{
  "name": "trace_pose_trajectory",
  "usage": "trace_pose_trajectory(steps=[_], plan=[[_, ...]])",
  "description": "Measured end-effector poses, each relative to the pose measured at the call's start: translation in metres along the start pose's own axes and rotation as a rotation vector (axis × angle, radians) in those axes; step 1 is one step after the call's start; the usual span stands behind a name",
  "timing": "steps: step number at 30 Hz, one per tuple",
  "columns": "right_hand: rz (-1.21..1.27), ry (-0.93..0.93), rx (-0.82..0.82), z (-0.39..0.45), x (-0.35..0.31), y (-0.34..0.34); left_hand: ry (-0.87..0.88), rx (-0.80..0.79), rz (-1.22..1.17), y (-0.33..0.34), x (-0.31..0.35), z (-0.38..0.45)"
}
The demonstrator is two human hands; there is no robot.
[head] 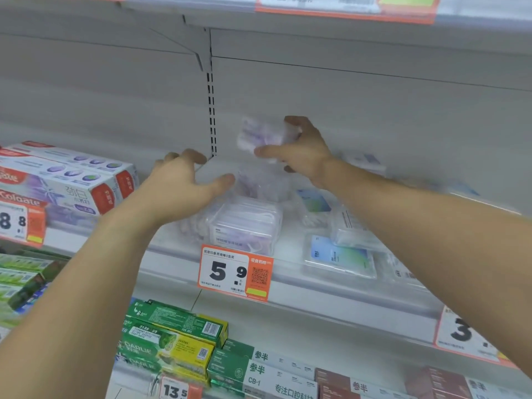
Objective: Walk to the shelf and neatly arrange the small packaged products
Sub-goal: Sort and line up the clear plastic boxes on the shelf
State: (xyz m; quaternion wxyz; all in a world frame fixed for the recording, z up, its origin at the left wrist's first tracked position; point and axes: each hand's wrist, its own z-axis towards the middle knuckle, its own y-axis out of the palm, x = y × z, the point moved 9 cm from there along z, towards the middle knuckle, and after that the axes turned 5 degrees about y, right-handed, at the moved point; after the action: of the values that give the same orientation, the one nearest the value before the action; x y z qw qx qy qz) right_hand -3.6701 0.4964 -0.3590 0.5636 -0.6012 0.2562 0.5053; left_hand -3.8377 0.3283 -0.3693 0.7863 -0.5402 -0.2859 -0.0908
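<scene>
From the head camera, the one view there was, both bare arms were stretched toward the middle shelf (288,295). The right hand (302,151) was raised above the shelf board, its grip closed around a small clear packet (259,136) with purple and white contents, thumb under and fingers curled over the top; the packet was blurred, so what was in it could not be read. The left hand (187,182) hung lower with its grip open, fingers spread and holding nothing, the thumb just touching or nearly touching a loose clear bag (259,182) that lay behind a clear plastic box (244,226) at the shelf front. I could not tell whether it truly touched.

Right of the box, flat blue-and-green packs (339,254) lay askew, one overlapping another, with more behind them toward the back wall. Stacked toothpaste cartons (72,174) sat to the left, well apart from the hands. A price tag (236,272) hung on the rail below the box.

The risks looked plain enough. The packet was slick film, held by its edges in the air; a loosened grip would have dropped it onto the pile, or over the front edge onto the shelf of green cartons (172,335) below. The box stood close to the lip, so a forearm brushing it, or the bag pushed forward, might have tipped it off. Setting the packet on that soft bag would likely have let it slide crooked.
</scene>
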Motion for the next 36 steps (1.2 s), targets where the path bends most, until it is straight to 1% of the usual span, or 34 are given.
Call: trace_pose_trajectory(steps=[1,2,3,4,6,7,8,9,10,12,13,14,15,16,18,20,22,25,27,28,31,32,34,36], plan=[[0.09,0.023,0.033,-0.002,-0.002,-0.004,0.024,0.08,-0.05,-0.005,0.005,0.003],[0.165,0.059,0.03,-0.007,-0.005,-0.005,0.044,0.147,-0.116,-0.009,0.011,0.004],[0.213,0.097,-0.008,-0.01,-0.009,-0.004,0.062,0.191,-0.209,-0.011,0.016,0.006],[0.223,0.126,-0.069,-0.015,-0.013,-0.001,0.075,0.201,-0.334,-0.01,0.021,0.007],[0.229,0.132,-0.205,-0.027,-0.021,0.008,0.075,0.153,-0.609,-0.006,0.031,0.009],[0.238,0.117,-0.258,-0.032,-0.024,0.013,0.081,0.128,-0.685,-0.004,0.034,0.01],[0.242,0.102,-0.286,-0.037,-0.026,0.016,0.102,0.1,-0.665,-0.003,0.036,0.011],[0.231,0.092,-0.303,-0.041,-0.027,0.018,0.119,0.064,-0.566,-0.003,0.035,0.011],[0.221,0.09,-0.31,-0.045,-0.028,0.019,0.119,0.012,-0.417,-0.002,0.031,0.009],[0.208,0.141,-0.329,-0.054,-0.023,0.021,0.052,-0.149,-0.125,0.008,0.014,0.003],[0.199,0.172,-0.347,-0.059,-0.019,0.023,0.02,-0.239,-0.039,0.013,0.005,-0.002],[0.179,0.193,-0.359,-0.065,-0.015,0.025,0.005,-0.313,0.008,0.018,-0.001,-0.007],[0.154,0.211,-0.357,-0.071,-0.012,0.026,0.002,-0.356,0.023,0.02,-0.004,-0.01],[0.116,0.231,-0.332,-0.077,-0.008,0.024,0.008,-0.359,0.018,0.019,-0.006,-0.011],[-0.007,0.223,-0.226,-0.078,-0.004,0.015,0.013,-0.308,-0.007,0.012,-0.01,-0.01],[-0.095,0.17,-0.142,-0.072,-0.006,0.004,0.018,-0.244,-0.018,0.005,-0.011,-0.008],[-0.113,0.149,-0.144,-0.068,-0.008,0.002,0.028,-0.15,-0.032,-0.003,-0.01,-0.006],[-0.155,0.156,-0.166,-0.066,-0.007,0.004,0.051,0.091,-0.102,-0.025,-0.008,-0.001],[-0.273,0.126,-0.16,-0.069,-0.011,0.004,0.025,0.244,-0.234,-0.037,-0.012,-0.001],[-0.347,0.099,-0.157,-0.071,-0.014,0.005,-0.002,0.284,-0.328,-0.04,-0.015,-0.002],[-0.531,-0.028,-0.143,-0.078,-0.025,0.009,-0.088,0.297,-0.676,-0.033,-0.026,-0.003],[-0.566,-0.069,-0.141,-0.08,-0.028,0.011,-0.119,0.298,-0.755,-0.031,-0.029,-0.004],[-0.631,-0.132,-0.148,-0.084,-0.034,0.015,-0.168,0.313,-0.821,-0.028,-0.034,-0.005],[-0.669,-0.146,-0.154,-0.084,-0.036,0.015,-0.174,0.345,-0.814,-0.029,-0.036,-0.005]])
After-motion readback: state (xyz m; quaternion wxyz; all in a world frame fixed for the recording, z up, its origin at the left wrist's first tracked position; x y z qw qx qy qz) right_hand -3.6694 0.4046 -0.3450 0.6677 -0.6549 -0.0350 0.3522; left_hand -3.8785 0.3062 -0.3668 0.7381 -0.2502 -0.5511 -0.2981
